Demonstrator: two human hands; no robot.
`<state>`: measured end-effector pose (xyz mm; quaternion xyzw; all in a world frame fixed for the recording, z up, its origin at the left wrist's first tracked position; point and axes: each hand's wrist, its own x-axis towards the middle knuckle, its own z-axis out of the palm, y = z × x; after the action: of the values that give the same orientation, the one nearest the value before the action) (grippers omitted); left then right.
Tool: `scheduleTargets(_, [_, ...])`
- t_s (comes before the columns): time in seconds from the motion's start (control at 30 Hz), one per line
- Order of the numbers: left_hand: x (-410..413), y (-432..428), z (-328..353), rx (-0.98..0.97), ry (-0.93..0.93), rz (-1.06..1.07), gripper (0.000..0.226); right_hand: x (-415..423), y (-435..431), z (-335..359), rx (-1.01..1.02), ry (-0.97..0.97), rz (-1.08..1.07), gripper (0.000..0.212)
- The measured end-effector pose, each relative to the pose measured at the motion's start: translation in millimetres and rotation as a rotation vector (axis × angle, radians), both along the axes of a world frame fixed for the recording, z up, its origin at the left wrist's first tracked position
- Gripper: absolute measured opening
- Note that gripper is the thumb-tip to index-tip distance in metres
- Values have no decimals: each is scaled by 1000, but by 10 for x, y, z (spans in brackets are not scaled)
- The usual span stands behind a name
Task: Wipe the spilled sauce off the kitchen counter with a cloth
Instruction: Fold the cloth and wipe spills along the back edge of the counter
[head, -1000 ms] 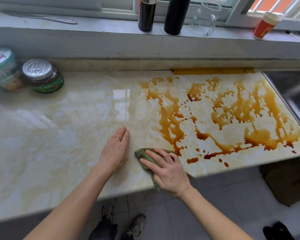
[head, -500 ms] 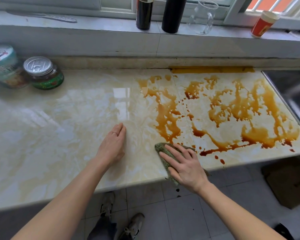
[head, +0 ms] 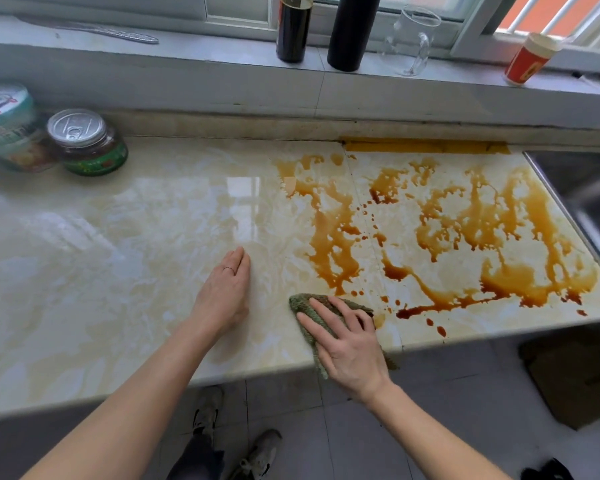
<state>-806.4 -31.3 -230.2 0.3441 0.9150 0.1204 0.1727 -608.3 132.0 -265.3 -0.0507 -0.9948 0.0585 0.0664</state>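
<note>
Brown sauce (head: 336, 244) is spread in streaks and puddles over the right half of the pale marble counter (head: 136, 237), reaching the back wall and the front edge. A green knitted cloth (head: 303, 304) lies at the counter's front edge, just below the left streak of sauce. My right hand (head: 347, 344) presses flat on the cloth with fingers spread, and part of the cloth hangs over the edge. To the left of the cloth, my left hand (head: 224, 292) rests flat on clean counter, holding nothing.
A green-labelled can (head: 87, 143) and a teal tub (head: 7, 126) stand at the back left. On the sill are a dark sauce bottle (head: 293, 29), a black bottle (head: 352, 32), a glass mug (head: 411, 41) and a red cup (head: 529, 60). A steel sink (head: 589, 202) borders the right.
My right hand slid the cloth rightwards along the front edge to the sauce's lower left tip, then slightly back left. A pale smear shows beside the cloth. My left hand stayed put.
</note>
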Motion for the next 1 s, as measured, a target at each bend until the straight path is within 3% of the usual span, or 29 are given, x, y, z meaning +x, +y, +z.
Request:
scheduleTargets(0.13, [-6,-15,20,1,-9,-8,72,-147,157,8,41,-50,187,50])
scheduleTargets(0.3, [-11,-27,32,7,-25,-5,70,-287,390,56,21,-23,-180,52])
scheduleTargets(0.5, [-4,-14,15,-9,-16,-7,72,-303,191,-35,46,-26,100,61])
scheduleTargets(0.67, [-30,-26,61,-15,-46,-3,70,-442,405,20,-10,-33,-244,59])
scheduleTargets(0.87, [-15,1,35,-6,-43,-2,72,-524,-110,-22,-42,-9,-9,63])
scheduleTargets(1.0, [-32,-15,69,-15,-68,-13,71,-796,179,8,-49,-49,-135,54])
